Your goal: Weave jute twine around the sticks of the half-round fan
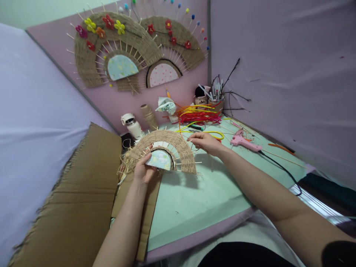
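Both of this person's forearms are bare, the left forearm and the right forearm alike, down to a bare left hand and a bare right hand with slender fingers. A plain black sleeve shows high on the right arm. More black clothing curves nearest the body; I can't tell the garment.

Most fingers of left hand hidden behind woven fan. Right hand near rim; whether fingertips pinch anything hard to judge, detail seems too small. Large cardboard cut off by bottom edge. Right wall fan partly covered by left wall fan; some beads cut off at top. Glue gun cord's end lost past table.
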`<state>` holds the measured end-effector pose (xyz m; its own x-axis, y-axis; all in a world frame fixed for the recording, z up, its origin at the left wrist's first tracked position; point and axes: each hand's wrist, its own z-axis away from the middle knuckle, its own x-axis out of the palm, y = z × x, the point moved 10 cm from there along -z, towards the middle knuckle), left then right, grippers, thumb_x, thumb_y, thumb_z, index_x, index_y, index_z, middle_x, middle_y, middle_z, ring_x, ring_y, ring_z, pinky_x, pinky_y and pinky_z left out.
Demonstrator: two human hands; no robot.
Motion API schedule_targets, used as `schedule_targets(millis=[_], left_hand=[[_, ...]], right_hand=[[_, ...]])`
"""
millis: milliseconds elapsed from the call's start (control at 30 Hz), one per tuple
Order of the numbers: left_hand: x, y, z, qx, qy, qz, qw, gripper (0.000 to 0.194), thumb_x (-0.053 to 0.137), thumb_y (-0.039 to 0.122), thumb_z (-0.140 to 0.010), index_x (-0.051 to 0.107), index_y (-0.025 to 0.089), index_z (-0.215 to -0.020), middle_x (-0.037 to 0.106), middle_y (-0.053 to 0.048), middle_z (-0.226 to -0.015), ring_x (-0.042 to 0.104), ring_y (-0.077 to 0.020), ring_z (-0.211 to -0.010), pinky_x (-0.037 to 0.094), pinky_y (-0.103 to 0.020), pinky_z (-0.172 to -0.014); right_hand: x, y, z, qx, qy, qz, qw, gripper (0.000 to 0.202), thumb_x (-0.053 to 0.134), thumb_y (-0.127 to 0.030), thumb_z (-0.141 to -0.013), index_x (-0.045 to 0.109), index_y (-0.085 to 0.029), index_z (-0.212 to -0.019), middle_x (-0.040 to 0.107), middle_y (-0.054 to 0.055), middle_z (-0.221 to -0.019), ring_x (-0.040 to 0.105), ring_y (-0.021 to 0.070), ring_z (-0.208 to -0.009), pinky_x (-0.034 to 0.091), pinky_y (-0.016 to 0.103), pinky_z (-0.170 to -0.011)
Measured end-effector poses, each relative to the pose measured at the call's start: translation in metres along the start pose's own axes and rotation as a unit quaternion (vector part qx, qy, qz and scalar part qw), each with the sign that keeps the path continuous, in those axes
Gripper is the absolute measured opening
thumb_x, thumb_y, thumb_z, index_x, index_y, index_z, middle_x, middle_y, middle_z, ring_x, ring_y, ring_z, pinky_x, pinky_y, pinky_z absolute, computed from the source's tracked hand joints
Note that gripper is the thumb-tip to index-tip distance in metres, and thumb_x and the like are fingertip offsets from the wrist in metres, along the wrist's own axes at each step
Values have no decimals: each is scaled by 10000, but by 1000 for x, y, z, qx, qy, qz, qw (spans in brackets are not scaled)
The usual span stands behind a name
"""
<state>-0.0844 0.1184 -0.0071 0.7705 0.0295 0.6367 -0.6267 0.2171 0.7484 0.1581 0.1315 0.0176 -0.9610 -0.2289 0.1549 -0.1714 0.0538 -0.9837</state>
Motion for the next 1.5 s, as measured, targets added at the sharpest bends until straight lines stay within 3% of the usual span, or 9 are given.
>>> schedule_targets(millis=[300, 533, 733, 1067, 1200, 1367, 1500], left_hand=[[0, 2, 0, 22, 10, -2, 1000, 428, 560, 73, -783, 597, 198, -1191, 695, -74, -1043, 659, -205, -958, 506, -385, -904], [-2, 9, -1, 51, 12, -12, 999, 449, 596, 60, -754, 602, 202, -1180, 700, -66, -1024, 662, -195, -936, 521, -360, -874], [-8, 12, -4, 77, 17, -16, 997, 479, 615, 76, -751, 583, 219, -1207, 698, -71, -1029, 655, -207, -970, 510, -381, -898], [-2, 19, 2, 102, 24, 24, 994, 482, 570, 54, -772, 574, 208, -1228, 681, -78, -1105, 652, -209, -987, 508, -367, -902], [-5, 28, 4, 118, 27, 69, 990, 482, 558, 60, -785, 562, 207, -1244, 681, -80, -1104, 657, -215, -983, 517, -376, -891], [-9, 43, 7, 145, 25, 118, 982, 484, 526, 61, -804, 544, 194, -1269, 685, -80, -1105, 665, -198, -971, 521, -338, -888], [-7, 51, 12, 159, 35, 129, 978, 480, 509, 48, -807, 553, 193, -1263, 706, -75, -1045, 683, -184, -908, 542, -307, -834]], right_hand=[[1, -3, 0, -19, -20, 50, 998, 251, 654, -362, -703, 688, -163, -853, 475, -36, -595, 343, 73, -522, 271, 229, -507], [-10, -17, 3, -61, 43, 116, 990, 287, 632, -392, -726, 686, -159, -885, 562, -8, -676, 409, 96, -577, 314, 241, -541], [-14, -27, 5, -106, 86, 181, 974, 279, 625, -434, -741, 663, -160, -781, 586, 6, -686, 456, 122, -618, 349, 259, -581], [4, -20, -1, -83, -9, 182, 980, 332, 564, -445, -798, 687, -144, -870, 582, 16, -690, 468, 115, -621, 349, 241, -569], [22, -42, -18, -66, -93, 173, 978, 344, 583, -459, -787, 681, -141, -874, 594, 19, -731, 469, 102, -628, 345, 228, -570], [54, -71, -46, -42, -227, 216, 949, 292, 640, -427, -740, 684, -142, -778, 624, 14, -717, 500, 102, -634, 392, 237, -627], [73, -74, -52, -56, -247, 273, 928, 245, 673, -377, -703, 708, -148, -780, 665, 12, -735, 562, 136, -691, 436, 260, -676]])
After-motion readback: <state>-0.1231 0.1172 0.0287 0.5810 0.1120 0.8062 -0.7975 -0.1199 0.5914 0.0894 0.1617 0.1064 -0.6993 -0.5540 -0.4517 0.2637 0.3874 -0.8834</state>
